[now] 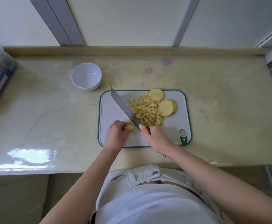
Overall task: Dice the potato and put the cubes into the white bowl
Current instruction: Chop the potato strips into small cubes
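Two stacks of round yellow potato slices [165,108] sit uncut by the far right corner of the white, green-rimmed cutting board [109,109], beside a heap of small yellow potato cubes [146,113]. Left hand [116,135] pinches a small potato piece [130,127] near the board's front edge. Right hand [155,138] clenches the handle of the broad steel cleaver [124,106], blade just beside that piece. Dicing, roughly midway. Round white bowl [86,76] stands empty off the board's far left corner. Next, I'd say: chop down, fingertips tucked back.

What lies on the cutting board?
Potato cubes, round slices, and a knife gripped by the right hand. The left hand hides most of the piece it holds.
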Demonstrator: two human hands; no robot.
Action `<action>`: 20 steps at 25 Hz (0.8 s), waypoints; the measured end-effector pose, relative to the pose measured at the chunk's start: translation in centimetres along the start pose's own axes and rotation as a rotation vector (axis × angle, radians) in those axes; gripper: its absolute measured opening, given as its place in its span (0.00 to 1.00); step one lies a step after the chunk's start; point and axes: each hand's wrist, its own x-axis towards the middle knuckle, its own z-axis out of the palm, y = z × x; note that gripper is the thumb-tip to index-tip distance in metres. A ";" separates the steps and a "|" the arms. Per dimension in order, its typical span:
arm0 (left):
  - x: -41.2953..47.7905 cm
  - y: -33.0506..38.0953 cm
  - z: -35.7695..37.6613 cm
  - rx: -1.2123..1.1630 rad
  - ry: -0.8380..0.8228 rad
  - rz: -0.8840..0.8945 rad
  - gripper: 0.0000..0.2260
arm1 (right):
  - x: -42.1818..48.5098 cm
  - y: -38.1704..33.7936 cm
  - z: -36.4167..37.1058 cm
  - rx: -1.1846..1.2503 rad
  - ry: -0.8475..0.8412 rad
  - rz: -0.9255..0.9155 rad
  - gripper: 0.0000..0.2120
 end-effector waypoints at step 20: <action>0.6 0.4 -0.3 0.056 -0.035 0.004 0.11 | -1.3 -0.6 1.6 -0.085 0.014 0.021 0.27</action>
